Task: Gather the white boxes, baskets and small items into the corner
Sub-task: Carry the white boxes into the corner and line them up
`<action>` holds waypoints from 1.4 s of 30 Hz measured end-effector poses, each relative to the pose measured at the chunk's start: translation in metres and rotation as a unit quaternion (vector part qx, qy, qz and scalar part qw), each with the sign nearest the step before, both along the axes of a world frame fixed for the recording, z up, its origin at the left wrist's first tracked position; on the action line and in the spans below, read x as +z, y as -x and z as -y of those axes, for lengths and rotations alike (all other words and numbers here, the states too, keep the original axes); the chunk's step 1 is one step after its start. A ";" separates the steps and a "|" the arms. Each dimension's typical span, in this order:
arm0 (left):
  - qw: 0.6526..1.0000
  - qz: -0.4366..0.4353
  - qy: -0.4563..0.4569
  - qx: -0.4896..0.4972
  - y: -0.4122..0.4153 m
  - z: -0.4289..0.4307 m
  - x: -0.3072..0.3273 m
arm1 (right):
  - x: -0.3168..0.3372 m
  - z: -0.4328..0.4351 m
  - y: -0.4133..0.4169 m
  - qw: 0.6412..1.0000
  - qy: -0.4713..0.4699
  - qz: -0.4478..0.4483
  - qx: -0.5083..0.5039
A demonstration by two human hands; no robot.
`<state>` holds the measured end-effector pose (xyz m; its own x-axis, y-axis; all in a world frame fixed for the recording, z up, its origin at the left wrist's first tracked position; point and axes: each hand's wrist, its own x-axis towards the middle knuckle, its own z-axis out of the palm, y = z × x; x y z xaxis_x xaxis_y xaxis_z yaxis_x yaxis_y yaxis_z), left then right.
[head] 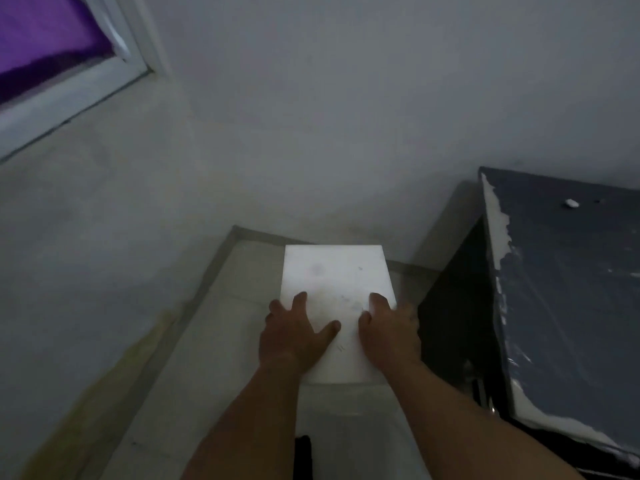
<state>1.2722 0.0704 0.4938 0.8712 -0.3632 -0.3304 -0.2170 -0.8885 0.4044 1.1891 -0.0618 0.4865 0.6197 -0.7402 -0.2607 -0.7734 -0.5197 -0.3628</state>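
Two hands press on one closed white box [335, 271], the left hand [294, 336] and right hand [388, 332] lying with fingers spread on its near top. It sits on the floor [211, 344] near the far corner, just left of a dark cabinet [571, 292]; its contents are hidden.

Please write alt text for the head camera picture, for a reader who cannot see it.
The left hand and the right hand rest on top of a white box near the corner of two pale walls. A dark cabinet stands at the right; a window with purple cloth is upper left.
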 end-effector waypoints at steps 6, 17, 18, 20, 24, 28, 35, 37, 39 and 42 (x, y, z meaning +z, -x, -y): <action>0.996 -0.055 -0.023 -0.067 -0.056 0.040 -0.099 | -0.093 0.030 -0.039 0.997 -0.020 -0.045 -0.051; 0.984 -0.109 0.000 -0.139 -0.094 0.125 -0.333 | -0.319 0.118 -0.065 0.994 -0.022 -0.050 -0.096; 0.983 -0.114 0.001 -0.144 -0.094 0.134 -0.354 | -0.339 0.126 -0.065 0.993 -0.023 -0.051 -0.104; 0.981 -0.123 0.004 -0.149 -0.094 0.148 -0.390 | -0.378 0.140 -0.064 0.991 -0.028 -0.058 -0.117; 0.980 -0.117 -0.005 -0.161 -0.100 0.169 -0.452 | -0.445 0.154 -0.066 0.990 -0.040 -0.057 -0.125; 0.981 -0.101 -0.012 -0.167 -0.104 0.177 -0.500 | -0.494 0.160 -0.068 0.989 -0.068 -0.046 -0.126; 0.975 -0.119 -0.037 -0.181 -0.104 0.178 -0.549 | -0.538 0.160 -0.062 0.986 -0.113 -0.041 -0.118; 0.973 -0.116 -0.042 -0.196 -0.104 0.180 -0.555 | -0.541 0.164 -0.060 0.985 -0.126 -0.037 -0.116; 0.968 -0.122 -0.055 -0.211 -0.105 0.183 -0.558 | -0.543 0.168 -0.059 0.983 -0.141 -0.039 -0.109; 0.960 -0.141 -0.082 -0.229 -0.107 0.183 -0.560 | -0.542 0.169 -0.055 0.976 -0.184 -0.056 -0.105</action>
<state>1.3795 -0.1126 -0.0663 0.4996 -0.6101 -0.6150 -0.5022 -0.7824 0.3682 1.2437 -0.2311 -0.0557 0.4168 -0.6911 -0.5905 -0.8945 -0.1962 -0.4017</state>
